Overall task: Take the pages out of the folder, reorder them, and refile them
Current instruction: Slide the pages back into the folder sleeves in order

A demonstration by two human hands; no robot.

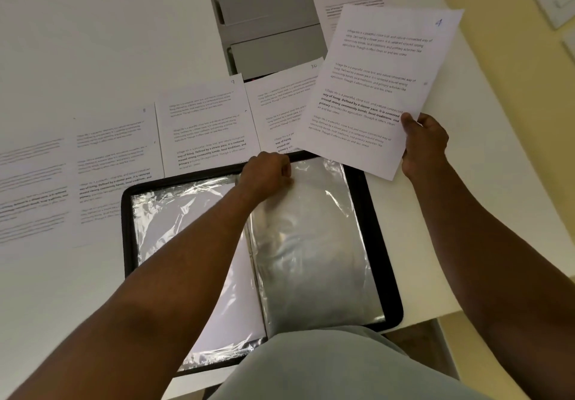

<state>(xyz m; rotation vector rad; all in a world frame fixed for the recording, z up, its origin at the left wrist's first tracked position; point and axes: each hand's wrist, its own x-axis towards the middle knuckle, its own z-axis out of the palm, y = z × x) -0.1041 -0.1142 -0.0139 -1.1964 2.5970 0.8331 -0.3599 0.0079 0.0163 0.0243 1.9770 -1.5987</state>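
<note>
White surface [93, 42] fills my view, with a pale yellow wall [504, 66] past its right edge. On my right hand [424, 144], the thumb and fingers [407, 119] pinch the lower right corner of a printed page [376, 88], held tilted above the surface; a handwritten 4 sits in its top corner. My left hand [267, 172] is curled, gripping the top edge of a clear plastic sleeve [314, 244] in the open black folder [390, 275], which lies at the near edge of the surface. More printed pages [205, 119] lie in a row beyond the folder, toward the left edge. A grey recessed box [267, 23] sits at the far side.
</note>
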